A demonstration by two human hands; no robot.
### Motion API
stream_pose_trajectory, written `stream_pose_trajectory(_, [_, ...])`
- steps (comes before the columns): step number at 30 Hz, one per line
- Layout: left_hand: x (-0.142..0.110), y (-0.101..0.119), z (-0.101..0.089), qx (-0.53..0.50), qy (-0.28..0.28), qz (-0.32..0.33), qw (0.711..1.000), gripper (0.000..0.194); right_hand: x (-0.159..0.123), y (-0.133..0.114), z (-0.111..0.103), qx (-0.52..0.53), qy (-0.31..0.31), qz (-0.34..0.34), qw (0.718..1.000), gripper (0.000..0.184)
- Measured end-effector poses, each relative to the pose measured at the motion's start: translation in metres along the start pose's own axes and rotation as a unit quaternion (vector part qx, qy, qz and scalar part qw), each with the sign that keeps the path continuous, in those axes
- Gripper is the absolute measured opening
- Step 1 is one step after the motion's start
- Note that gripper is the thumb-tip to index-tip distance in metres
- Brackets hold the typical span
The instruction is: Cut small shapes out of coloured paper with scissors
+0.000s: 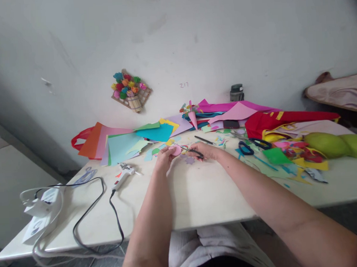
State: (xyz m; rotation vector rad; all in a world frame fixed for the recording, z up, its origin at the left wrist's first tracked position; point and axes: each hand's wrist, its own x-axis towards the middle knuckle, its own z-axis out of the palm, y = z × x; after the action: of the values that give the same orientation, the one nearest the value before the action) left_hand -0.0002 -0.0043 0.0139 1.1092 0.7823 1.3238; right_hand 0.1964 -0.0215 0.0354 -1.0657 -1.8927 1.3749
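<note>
Between the fingers of my left hand [164,158] is a small round piece of pink paper [176,150]. My right hand [206,150] is closed round the dark handles of a pair of scissors [194,151], whose blades point left to the pink paper. Whether the blades are cutting into it I cannot tell. Under and beside my hands lie a purple flower-shaped paper cutout [190,160], a green paper circle [156,151] and other small coloured scraps. A black pen [204,140] rests just beyond my right hand.
A glue gun [123,178] lies on the left, its cord running to a power strip [42,214]. Coloured paper sheets [123,147] are spread along the back. Blue-handled scissors [246,148], paper scraps and a green cushion-like object [339,144] are on the right.
</note>
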Motion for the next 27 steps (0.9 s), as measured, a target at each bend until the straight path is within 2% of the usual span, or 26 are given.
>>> stream_pose_trajectory(5, [-0.0012,0.0016,0.0024,-0.013,0.0,0.001,1.0,0.026,0.0021,0.0023,0.0009,-0.032,0.02,0.003,0.999,0.024])
stream_pose_trajectory(15, [-0.001,0.0014,0.0015,-0.012,0.014,0.002,1.0,0.026,0.0101,0.01,0.0018,0.001,0.027,-0.011,1.0,0.022])
stream_pose_trajectory(27, [-0.0012,0.0007,0.0001,-0.022,0.014,-0.001,1.0,0.025,0.0034,0.0024,0.0027,-0.033,0.026,0.0,0.999,0.028])
